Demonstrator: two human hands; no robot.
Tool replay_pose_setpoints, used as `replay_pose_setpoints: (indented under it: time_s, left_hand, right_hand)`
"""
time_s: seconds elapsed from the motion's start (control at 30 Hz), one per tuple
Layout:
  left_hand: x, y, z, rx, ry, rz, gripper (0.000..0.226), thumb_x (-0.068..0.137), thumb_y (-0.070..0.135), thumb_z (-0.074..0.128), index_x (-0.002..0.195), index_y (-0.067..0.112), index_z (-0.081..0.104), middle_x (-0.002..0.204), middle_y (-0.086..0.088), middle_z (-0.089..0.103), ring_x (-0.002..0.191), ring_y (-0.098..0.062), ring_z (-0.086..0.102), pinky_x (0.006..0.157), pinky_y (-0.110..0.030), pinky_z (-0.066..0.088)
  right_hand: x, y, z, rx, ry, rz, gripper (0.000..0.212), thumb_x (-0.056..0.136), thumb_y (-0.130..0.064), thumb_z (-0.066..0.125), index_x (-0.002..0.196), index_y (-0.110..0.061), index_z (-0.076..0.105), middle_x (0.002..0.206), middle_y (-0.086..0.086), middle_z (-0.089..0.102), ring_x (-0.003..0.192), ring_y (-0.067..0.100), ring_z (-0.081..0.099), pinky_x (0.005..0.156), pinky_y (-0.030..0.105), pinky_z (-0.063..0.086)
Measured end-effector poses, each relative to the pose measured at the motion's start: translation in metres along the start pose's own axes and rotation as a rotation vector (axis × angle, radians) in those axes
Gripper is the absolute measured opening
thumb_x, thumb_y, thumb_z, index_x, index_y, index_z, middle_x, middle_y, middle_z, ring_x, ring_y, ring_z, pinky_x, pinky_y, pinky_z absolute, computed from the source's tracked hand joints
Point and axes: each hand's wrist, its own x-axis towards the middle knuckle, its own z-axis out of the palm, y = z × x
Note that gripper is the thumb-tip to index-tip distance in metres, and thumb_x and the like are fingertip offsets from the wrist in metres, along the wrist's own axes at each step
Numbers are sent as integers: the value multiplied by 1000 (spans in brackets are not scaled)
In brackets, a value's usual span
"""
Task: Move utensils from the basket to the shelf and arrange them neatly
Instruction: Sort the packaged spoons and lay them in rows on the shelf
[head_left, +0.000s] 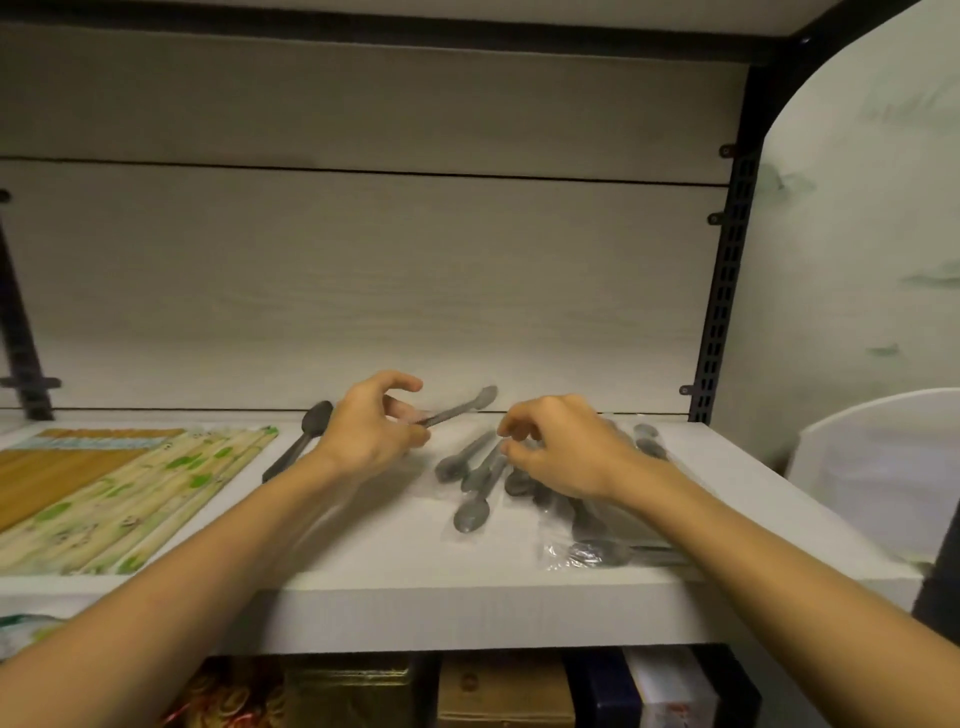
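Many spoons (470, 470) already lie in a messy pile on the shelf (363, 582), so tidying is left: the left hand (371, 428) pinches one spoon (457, 410), and the right hand (563, 447) curls its fingers over the pile.

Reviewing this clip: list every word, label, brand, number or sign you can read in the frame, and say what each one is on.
No text in this frame can be read.
Chopstick packs: green printed marks only, too blurred to tell whether any are letters.
Boxes under the shelf: patterned fronts, any print too dark and blurred to read.
Spoon wrappers: clear plastic, no print visible.
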Motion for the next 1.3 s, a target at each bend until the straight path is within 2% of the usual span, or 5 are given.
replay_pose_setpoints:
  time_s: [0.37,0.53,0.77,0.97,1.3]
  left_hand:
    - [4,-18,-46,-214,130,35,19,83,-6,64,76,11,68,69,1,61,65,-20,56,65,-26,56]
    - [6,-39,-65,343,118,384,13,83,6,64,84,19,67,69,15,62,60,1,59,65,-10,45]
    - [1,-53,-75,811,-376,494,26,88,43,57,106,30,70,105,11,58,102,-12,54,88,-31,46]
    - [6,-61,-78,873,-511,470,67,81,74,31,101,22,67,108,14,56,100,-10,52,89,-32,44]
    - [30,-69,-73,771,-473,443,42,95,46,45,87,13,70,100,-3,67,91,-14,58,86,-30,45]
  right_hand:
    - [26,-28,14,2,-38,119,22,89,-32,57,108,-23,65,101,1,68,98,24,60,83,33,50]
    - [28,-50,29,16,-159,124,53,78,-57,68,119,-25,63,103,-4,66,103,16,56,90,33,48]
    - [33,-57,30,-48,-155,95,18,80,-26,64,95,-24,73,93,-4,70,86,17,62,76,27,50]
    - [36,-57,22,78,193,133,25,90,-11,52,107,-12,71,97,4,70,87,17,62,75,22,44]
    - [78,-77,26,662,537,338,7,86,-15,69,80,-19,67,70,-6,66,80,22,68,82,41,56]
